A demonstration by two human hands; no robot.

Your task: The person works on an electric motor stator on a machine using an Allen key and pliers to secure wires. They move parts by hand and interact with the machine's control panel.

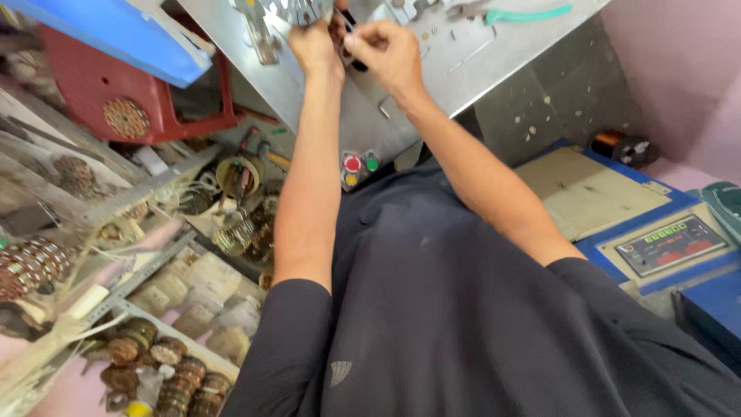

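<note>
Both my arms reach forward over a grey metal workbench (463, 58) at the top of the head view. My left hand (315, 45) grips the lower edge of a round silvery toothed metal part (297, 10), which is cut off by the frame's top edge. My right hand (390, 52) is closed beside it, its fingers pinched on a small dark piece (349, 38) between the two hands. What that piece is I cannot tell.
Red, green and yellow push buttons (358, 166) sit on the bench's front. A green-handled tool (525, 14) lies on the bench. Left are shelves with several wound coils (166, 371) and a red stool (116, 85). Right is a blue machine with a display panel (668, 245).
</note>
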